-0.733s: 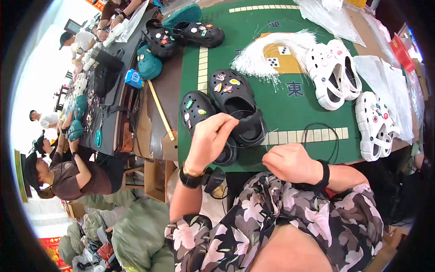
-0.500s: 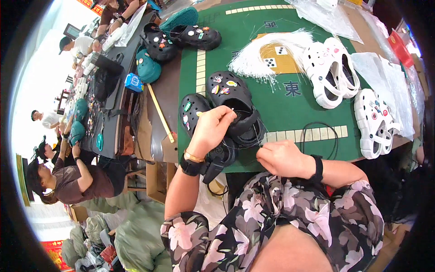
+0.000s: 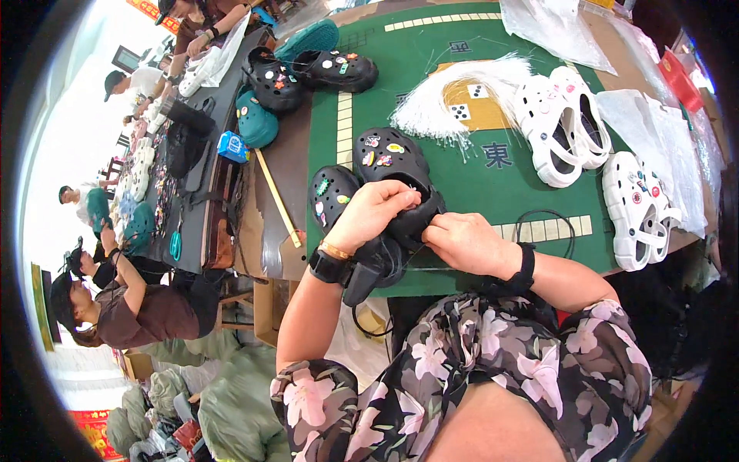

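Note:
A black clog (image 3: 389,150) with colourful charms lies in front of me, its toe pointing away. My left hand (image 3: 377,212) is closed in a pinch over its opening, with a tiny white end of a thin strand at the fingertips. On the clog's right side, by the heel strap, my right hand (image 3: 471,245) is closed, fingertips against the shoe; what they pinch is hidden. A second black clog (image 3: 332,196) lies to the left, partly behind my left hand and wrist. Further off, a bundle of thin white plastic strands (image 3: 431,100) rests on the green mat (image 3: 462,173).
White clogs (image 3: 550,127) and another white pair (image 3: 633,204) stand at the right beside clear plastic bags (image 3: 654,146). Black clogs (image 3: 335,69), a teal clog (image 3: 255,119), a blue box (image 3: 232,146) and a wooden stick (image 3: 277,196) are at the left. Other people work at a long table.
My right hand has moved left and up from the mat's near edge to the clog's side. My left hand has shifted slightly right. The strand stretched between them no longer shows.

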`<state>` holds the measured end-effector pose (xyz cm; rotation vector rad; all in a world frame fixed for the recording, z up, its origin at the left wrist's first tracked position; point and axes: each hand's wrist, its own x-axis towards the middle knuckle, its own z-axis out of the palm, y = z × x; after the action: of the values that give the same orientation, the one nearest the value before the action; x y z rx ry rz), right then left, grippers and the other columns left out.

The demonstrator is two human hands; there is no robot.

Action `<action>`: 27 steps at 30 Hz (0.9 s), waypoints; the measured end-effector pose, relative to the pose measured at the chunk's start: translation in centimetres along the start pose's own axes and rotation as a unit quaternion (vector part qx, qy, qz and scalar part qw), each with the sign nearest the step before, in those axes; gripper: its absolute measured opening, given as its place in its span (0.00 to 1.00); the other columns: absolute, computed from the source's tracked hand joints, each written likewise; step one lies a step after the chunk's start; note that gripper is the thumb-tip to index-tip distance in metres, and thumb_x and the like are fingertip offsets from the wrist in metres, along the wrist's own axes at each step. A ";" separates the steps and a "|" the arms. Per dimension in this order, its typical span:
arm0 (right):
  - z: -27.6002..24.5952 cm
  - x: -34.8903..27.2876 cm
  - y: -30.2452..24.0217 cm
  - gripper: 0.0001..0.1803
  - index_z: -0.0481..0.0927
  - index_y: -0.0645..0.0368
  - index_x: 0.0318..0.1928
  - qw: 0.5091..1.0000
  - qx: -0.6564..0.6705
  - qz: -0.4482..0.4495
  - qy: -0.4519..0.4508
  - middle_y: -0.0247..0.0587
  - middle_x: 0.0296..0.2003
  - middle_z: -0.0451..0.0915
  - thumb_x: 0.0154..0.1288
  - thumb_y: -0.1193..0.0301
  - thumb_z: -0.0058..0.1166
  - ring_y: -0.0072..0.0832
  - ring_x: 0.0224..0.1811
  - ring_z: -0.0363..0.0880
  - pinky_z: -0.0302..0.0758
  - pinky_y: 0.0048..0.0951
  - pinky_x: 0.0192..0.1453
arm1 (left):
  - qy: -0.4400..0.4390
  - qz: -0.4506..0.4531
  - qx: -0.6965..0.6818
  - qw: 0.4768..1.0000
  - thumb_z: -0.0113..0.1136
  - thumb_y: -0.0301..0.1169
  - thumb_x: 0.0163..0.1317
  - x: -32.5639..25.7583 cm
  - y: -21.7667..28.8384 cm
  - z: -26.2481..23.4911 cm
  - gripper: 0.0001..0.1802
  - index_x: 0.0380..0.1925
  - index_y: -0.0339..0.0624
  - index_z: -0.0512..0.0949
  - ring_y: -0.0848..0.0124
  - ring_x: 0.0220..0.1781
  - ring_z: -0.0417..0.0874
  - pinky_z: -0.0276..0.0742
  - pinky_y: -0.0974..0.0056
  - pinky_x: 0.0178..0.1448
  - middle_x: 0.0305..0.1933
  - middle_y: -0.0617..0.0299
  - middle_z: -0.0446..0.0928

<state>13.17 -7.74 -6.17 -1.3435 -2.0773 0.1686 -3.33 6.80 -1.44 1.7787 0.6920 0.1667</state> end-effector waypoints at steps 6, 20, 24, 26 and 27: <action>-0.2 0.2 0.1 0.06 0.77 0.57 0.33 1.000 0.020 0.008 0.014 0.40 0.28 0.77 0.56 0.73 0.60 0.38 0.33 0.82 0.79 0.37 0.34 | 0.015 0.004 -0.036 0.999 0.54 0.33 0.73 -0.1 0.2 0.2 0.13 0.43 0.36 0.83 0.79 0.43 0.81 0.75 0.71 0.48 0.41 0.64 0.85; 0.0 5.0 -0.7 0.12 0.79 0.63 0.44 0.906 0.347 0.197 0.142 0.45 0.34 0.85 0.60 0.74 0.62 0.32 0.31 0.83 0.78 0.31 0.37 | 0.170 0.098 0.034 0.980 0.56 0.25 0.69 -3.2 0.4 1.8 0.08 0.41 0.32 0.82 0.75 0.45 0.83 0.79 0.70 0.49 0.42 0.58 0.85; 1.0 5.0 -0.4 0.13 0.80 0.63 0.47 0.892 0.347 0.243 0.159 0.45 0.31 0.86 0.63 0.74 0.60 0.28 0.31 0.84 0.78 0.28 0.37 | 0.240 0.194 0.058 0.949 0.59 0.23 0.67 -3.6 0.3 2.1 0.07 0.41 0.32 0.82 0.74 0.38 0.81 0.78 0.70 0.44 0.39 0.60 0.83; 0.8 5.0 -0.5 0.10 0.82 0.62 0.45 0.873 0.388 0.251 0.160 0.43 0.29 0.85 0.64 0.74 0.58 0.27 0.31 0.85 0.78 0.27 0.36 | 0.299 0.184 0.137 0.926 0.59 0.23 0.67 -4.2 0.4 1.9 0.07 0.41 0.34 0.84 0.74 0.37 0.80 0.76 0.69 0.44 0.38 0.61 0.83; 0.4 5.2 -0.6 0.08 0.82 0.62 0.43 0.883 0.370 0.235 0.165 0.43 0.28 0.85 0.64 0.74 0.58 0.29 0.31 0.84 0.77 0.28 0.37 | 0.309 0.167 0.118 0.929 0.59 0.23 0.67 -4.4 0.1 1.9 0.07 0.42 0.35 0.84 0.75 0.38 0.80 0.74 0.70 0.45 0.37 0.61 0.83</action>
<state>11.14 -3.49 -3.93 -1.2308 -1.1674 0.7961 -6.04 2.86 -0.95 2.0828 0.8696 0.9416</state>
